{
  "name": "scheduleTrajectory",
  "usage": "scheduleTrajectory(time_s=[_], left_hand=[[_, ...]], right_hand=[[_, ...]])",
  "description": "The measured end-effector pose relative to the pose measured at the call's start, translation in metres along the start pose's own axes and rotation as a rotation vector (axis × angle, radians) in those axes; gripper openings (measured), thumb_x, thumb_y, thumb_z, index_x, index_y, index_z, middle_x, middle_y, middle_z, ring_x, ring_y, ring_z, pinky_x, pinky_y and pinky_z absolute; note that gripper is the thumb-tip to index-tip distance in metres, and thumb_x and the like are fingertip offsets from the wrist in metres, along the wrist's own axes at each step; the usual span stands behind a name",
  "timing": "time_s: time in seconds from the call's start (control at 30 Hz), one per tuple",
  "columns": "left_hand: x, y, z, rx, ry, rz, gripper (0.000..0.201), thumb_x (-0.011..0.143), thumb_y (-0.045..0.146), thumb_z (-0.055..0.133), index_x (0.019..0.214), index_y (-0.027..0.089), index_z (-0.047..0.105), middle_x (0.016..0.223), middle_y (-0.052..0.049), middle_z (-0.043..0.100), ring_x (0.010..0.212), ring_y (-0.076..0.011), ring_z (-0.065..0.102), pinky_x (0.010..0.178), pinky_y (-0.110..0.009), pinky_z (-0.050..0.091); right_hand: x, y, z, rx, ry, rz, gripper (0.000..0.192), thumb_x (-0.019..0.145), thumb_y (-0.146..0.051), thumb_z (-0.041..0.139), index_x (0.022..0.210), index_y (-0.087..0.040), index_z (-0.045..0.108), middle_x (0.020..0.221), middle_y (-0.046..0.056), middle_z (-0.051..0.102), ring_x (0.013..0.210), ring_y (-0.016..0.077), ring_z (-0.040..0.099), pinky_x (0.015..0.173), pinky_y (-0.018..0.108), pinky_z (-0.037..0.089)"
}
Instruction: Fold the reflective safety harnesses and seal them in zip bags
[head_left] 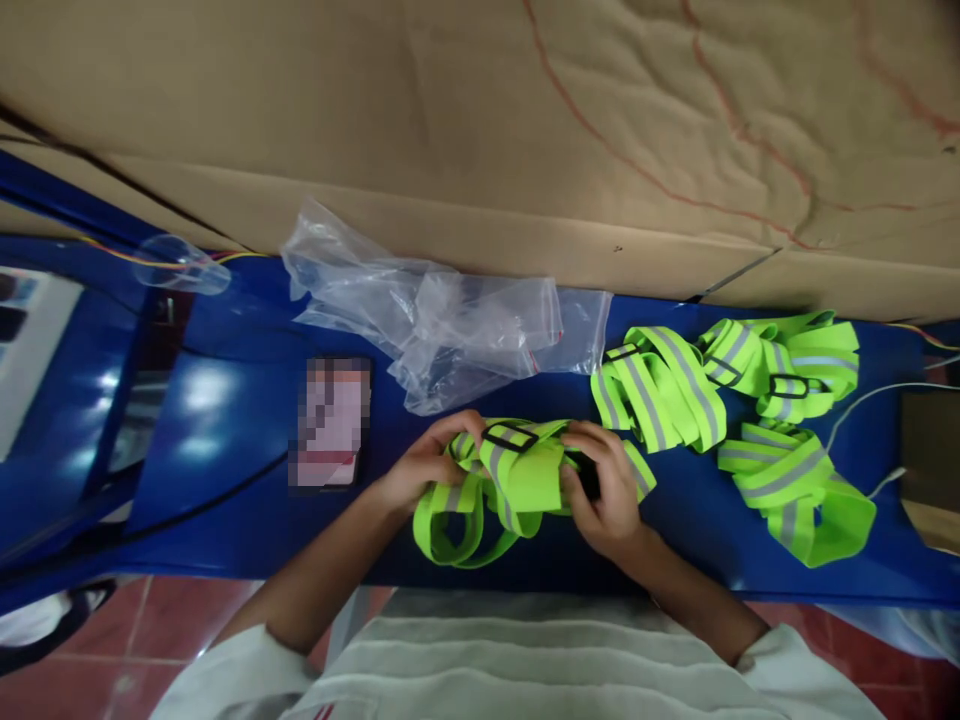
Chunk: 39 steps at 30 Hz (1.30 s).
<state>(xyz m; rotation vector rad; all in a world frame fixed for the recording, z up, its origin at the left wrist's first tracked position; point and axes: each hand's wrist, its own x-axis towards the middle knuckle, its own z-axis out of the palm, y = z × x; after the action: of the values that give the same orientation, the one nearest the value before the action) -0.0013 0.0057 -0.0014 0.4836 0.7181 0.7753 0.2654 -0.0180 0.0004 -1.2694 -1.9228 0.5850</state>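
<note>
A bundle of neon-green reflective strap with grey stripes and a black buckle lies on the blue table in front of me. My left hand grips its left end, with loops hanging below the fingers. My right hand clasps the right end, covering part of the strap. Both hands rest close to the table's near edge.
Three more folded green reflective straps lie to the right. Clear plastic bags sit behind my hands. A pixelated flat object lies to the left. A large cardboard sheet borders the table's far side. Cables run along the table.
</note>
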Motion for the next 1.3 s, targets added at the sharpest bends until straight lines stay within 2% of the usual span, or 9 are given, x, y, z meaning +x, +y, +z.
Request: scheduleTrajectory(time_s=[0.13, 0.23, 0.43, 0.7, 0.9, 1.03, 1.17, 1.23, 1.3], left_hand=[[-0.003, 0.016, 0.009, 0.674, 0.085, 0.075, 0.044, 0.079, 0.017, 0.073, 0.122, 0.025, 0.068, 0.109, 0.000, 0.071, 0.085, -0.0157, 0.064, 0.075, -0.024, 0.052], [-0.002, 0.018, 0.014, 0.973, 0.168, 0.134, 0.058, 0.087, 0.031, 0.075, 0.142, 0.025, 0.058, 0.123, -0.005, 0.069, 0.095, -0.0199, 0.065, 0.081, -0.027, 0.052], [0.001, 0.019, 0.009, 1.056, 0.242, 0.194, 0.065, 0.092, 0.045, 0.074, 0.149, 0.024, 0.054, 0.130, -0.009, 0.070, 0.108, -0.0260, 0.070, 0.086, -0.033, 0.055], [0.000, 0.009, 0.019, 1.384, 0.316, 0.566, 0.045, 0.098, 0.036, 0.064, 0.140, 0.019, 0.060, 0.132, -0.008, 0.072, 0.117, -0.0241, 0.069, 0.105, -0.036, 0.052], [-0.001, -0.002, 0.025, 1.598, 0.300, 0.816, 0.043, 0.097, 0.021, 0.060, 0.139, 0.016, 0.063, 0.134, -0.013, 0.067, 0.129, -0.0278, 0.063, 0.115, -0.042, 0.047], [-0.006, -0.001, 0.036, 1.740, 0.458, 0.928, 0.052, 0.096, 0.017, 0.055, 0.148, 0.013, 0.058, 0.147, -0.020, 0.058, 0.140, -0.0367, 0.054, 0.119, -0.055, 0.040], [-0.007, -0.006, 0.033, 1.603, 0.141, 1.277, 0.042, 0.103, 0.017, 0.042, 0.139, 0.017, 0.063, 0.144, -0.017, 0.062, 0.134, -0.0278, 0.059, 0.115, -0.044, 0.046], [-0.005, -0.015, 0.028, 1.636, 0.006, 1.236, 0.039, 0.104, 0.034, 0.051, 0.136, 0.019, 0.065, 0.136, -0.016, 0.068, 0.125, -0.0285, 0.065, 0.108, -0.043, 0.049], [-0.001, -0.026, 0.025, 1.726, -0.030, 1.118, 0.047, 0.098, 0.051, 0.063, 0.133, 0.020, 0.068, 0.128, -0.016, 0.072, 0.121, -0.0316, 0.068, 0.105, -0.044, 0.050]], right_hand=[[0.008, 0.010, -0.010, -0.202, -0.244, 0.001, 0.059, 0.100, -0.030, 0.063, 0.155, -0.022, 0.046, 0.142, 0.018, 0.065, 0.129, 0.0358, 0.065, 0.103, 0.056, 0.057], [0.011, 0.014, -0.018, -0.183, -0.214, 0.027, 0.049, 0.101, -0.028, 0.067, 0.148, -0.025, 0.054, 0.130, 0.013, 0.072, 0.120, 0.0300, 0.071, 0.100, 0.048, 0.060], [0.015, 0.014, -0.018, -0.077, -0.066, 0.038, 0.029, 0.101, -0.025, 0.067, 0.131, -0.025, 0.066, 0.120, 0.009, 0.075, 0.112, 0.0233, 0.074, 0.098, 0.039, 0.062], [0.013, 0.018, -0.017, 0.143, 0.063, 0.149, 0.030, 0.100, -0.040, 0.067, 0.125, -0.022, 0.069, 0.112, 0.006, 0.078, 0.102, 0.0189, 0.075, 0.092, 0.033, 0.062], [0.022, 0.022, -0.022, 0.101, 0.223, -0.078, 0.036, 0.101, -0.049, 0.066, 0.124, -0.022, 0.069, 0.111, 0.007, 0.075, 0.102, 0.0208, 0.074, 0.090, 0.035, 0.061], [0.034, 0.020, -0.028, -0.067, 0.194, -0.248, 0.029, 0.104, -0.040, 0.061, 0.125, -0.021, 0.069, 0.114, 0.010, 0.075, 0.103, 0.0235, 0.072, 0.091, 0.040, 0.061], [0.031, 0.027, -0.018, -0.178, 0.142, -0.428, 0.031, 0.105, -0.027, 0.053, 0.134, -0.023, 0.064, 0.121, 0.012, 0.075, 0.112, 0.0254, 0.071, 0.097, 0.045, 0.060], [0.023, 0.034, -0.010, -0.182, 0.111, -0.512, 0.039, 0.103, -0.018, 0.052, 0.141, -0.025, 0.060, 0.123, 0.011, 0.074, 0.113, 0.0249, 0.071, 0.096, 0.044, 0.060], [0.016, 0.038, -0.007, -0.186, 0.072, -0.562, 0.050, 0.098, -0.011, 0.053, 0.146, -0.025, 0.056, 0.124, 0.010, 0.074, 0.113, 0.0247, 0.070, 0.094, 0.043, 0.060]])
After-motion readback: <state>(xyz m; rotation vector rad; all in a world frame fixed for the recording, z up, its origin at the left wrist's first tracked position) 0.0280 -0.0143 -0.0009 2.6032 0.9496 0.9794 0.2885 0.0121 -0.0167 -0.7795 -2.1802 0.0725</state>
